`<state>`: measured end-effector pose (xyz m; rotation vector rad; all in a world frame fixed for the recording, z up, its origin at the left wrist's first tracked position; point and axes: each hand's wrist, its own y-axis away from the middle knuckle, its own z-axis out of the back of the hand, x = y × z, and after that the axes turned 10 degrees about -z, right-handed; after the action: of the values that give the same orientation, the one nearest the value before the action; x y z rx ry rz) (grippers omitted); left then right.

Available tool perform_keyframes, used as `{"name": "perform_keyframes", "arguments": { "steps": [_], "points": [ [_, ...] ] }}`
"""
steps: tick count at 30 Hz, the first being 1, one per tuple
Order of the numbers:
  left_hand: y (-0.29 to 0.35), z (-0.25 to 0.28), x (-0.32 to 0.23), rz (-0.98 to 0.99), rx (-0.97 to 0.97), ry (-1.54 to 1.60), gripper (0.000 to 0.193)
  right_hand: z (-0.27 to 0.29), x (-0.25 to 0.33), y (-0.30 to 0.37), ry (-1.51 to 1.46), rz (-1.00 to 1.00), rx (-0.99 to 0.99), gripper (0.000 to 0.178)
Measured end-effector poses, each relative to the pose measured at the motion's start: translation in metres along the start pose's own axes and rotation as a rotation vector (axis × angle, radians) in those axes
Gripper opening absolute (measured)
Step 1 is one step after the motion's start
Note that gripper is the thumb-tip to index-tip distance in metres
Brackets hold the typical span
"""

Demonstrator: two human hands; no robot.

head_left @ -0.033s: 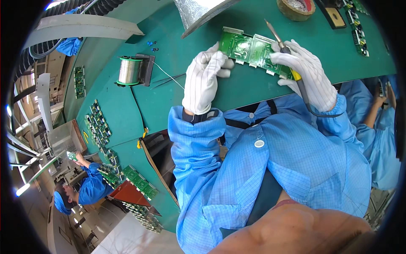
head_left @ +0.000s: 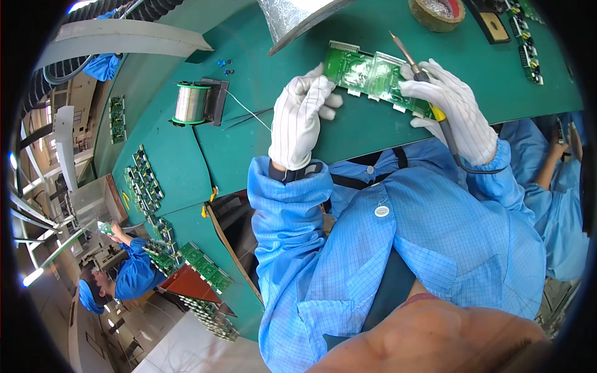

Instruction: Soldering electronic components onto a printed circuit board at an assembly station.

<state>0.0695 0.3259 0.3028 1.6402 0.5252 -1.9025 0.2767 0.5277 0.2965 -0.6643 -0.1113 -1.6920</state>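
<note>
the left hand (head_left: 298,121) and the right hand (head_left: 451,109), its grip closed on the soldering iron (head_left: 410,59), pinch the green circuit board (head_left: 373,74) near the tabletop (head_left: 348,133) front edge, so i judge the tip should stay away from the glove.

Green counter (head_left: 348,133) curving left, pale floor (head_left: 186,348) below, bright strip light (head_left: 31,278) at left edge.

Greens, whites and blue at the desk

The desk (head_left: 298,37) is dark green, the board (head_left: 367,71) brighter green; both gloves (head_left: 298,118) (head_left: 457,109) are white with fine ribbing; the smock (head_left: 398,248) is light blue, finely checked; the spool (head_left: 189,102) silvery.
</note>
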Motion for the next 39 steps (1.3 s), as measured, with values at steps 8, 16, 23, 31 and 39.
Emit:
{"name": "perform_keyframes", "arguments": {
  "steps": [8, 16, 23, 31, 39],
  "points": [
    [0.055, -0.001, -0.018, -0.174, -0.103, -0.07, 0.026, 0.022, -0.011, 0.0, -0.207, 0.081, 0.102, 0.058],
    [0.067, 0.0, -0.016, -0.18, -0.133, -0.016, 0.022, 0.02, -0.018, -0.004, -0.204, 0.113, 0.191, 0.057],
    [0.068, -0.002, -0.013, -0.136, -0.16, 0.073, 0.024, 0.018, -0.024, -0.005, -0.2, 0.153, 0.206, 0.067],
    [0.066, -0.002, -0.013, -0.113, -0.161, 0.088, 0.025, 0.017, -0.024, -0.007, -0.196, 0.181, 0.164, 0.059],
    [0.063, -0.004, -0.004, -0.053, -0.268, 0.138, 0.026, 0.013, -0.009, -0.014, -0.189, 0.132, 0.214, 0.055]
  ]
}}
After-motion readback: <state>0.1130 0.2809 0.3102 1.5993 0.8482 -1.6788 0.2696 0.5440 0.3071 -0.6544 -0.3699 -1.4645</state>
